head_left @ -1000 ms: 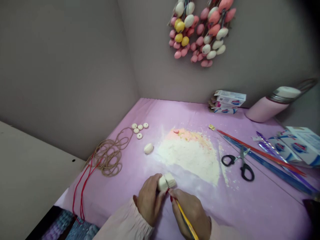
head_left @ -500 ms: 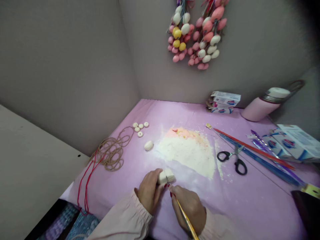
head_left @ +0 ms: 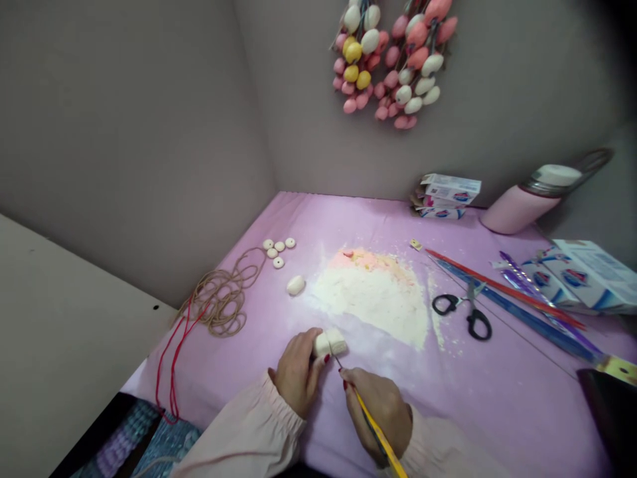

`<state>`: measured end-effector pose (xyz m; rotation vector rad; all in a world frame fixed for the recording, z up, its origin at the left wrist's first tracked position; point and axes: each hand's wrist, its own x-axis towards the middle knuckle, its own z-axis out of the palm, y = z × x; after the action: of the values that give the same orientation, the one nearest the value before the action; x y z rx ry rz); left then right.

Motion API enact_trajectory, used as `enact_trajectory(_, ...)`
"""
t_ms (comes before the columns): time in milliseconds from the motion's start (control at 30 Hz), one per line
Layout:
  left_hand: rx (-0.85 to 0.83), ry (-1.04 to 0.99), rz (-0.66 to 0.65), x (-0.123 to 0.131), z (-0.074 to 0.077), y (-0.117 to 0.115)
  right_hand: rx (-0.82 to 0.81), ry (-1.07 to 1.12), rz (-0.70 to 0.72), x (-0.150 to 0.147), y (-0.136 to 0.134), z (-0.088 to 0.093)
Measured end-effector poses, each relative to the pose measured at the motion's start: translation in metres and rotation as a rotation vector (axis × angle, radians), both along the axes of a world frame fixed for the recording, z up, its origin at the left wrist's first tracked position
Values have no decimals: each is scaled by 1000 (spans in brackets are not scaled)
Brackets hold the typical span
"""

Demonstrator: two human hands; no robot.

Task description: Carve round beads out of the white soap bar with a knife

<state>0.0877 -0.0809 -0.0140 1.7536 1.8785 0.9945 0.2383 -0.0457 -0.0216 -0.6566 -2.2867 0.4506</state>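
Note:
A white block (head_left: 336,341) with a groove across its middle lies on the purple cloth (head_left: 517,405). My left hand (head_left: 299,372) grips its left end, thumb at the near side and fingers over the top. In my right hand (head_left: 379,406) is a yellow-handled carving tool (head_left: 381,438), held like a pen, its thin metal tip close to the block's near edge by the groove. Whether the tip touches the block is unclear. A rounded white piece (head_left: 295,285) rests beyond my left hand, in front of several small white discs (head_left: 278,262).
White shavings (head_left: 373,302) with pink ones behind spread past the block. Black-handled scissors (head_left: 468,312), coloured strips (head_left: 517,312), boxes (head_left: 594,272) and a pink bottle (head_left: 522,204) are at right. Brown cord (head_left: 223,299) and red strings (head_left: 174,372) lie left.
The tool tip has come off the block's top toward me, and my right hand has shifted slightly right. More of the groove shows. The whole view has shifted a little.

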Motion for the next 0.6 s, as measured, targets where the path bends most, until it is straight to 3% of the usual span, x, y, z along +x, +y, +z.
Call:
enact_trajectory(233, -1, -32, -4, -2, 1, 2, -48, 128, 32, -5, 5, 6)
enact_trajectory(600, -25, -77, 6, -1, 3, 4, -18, -30, 68, -8, 9, 3)
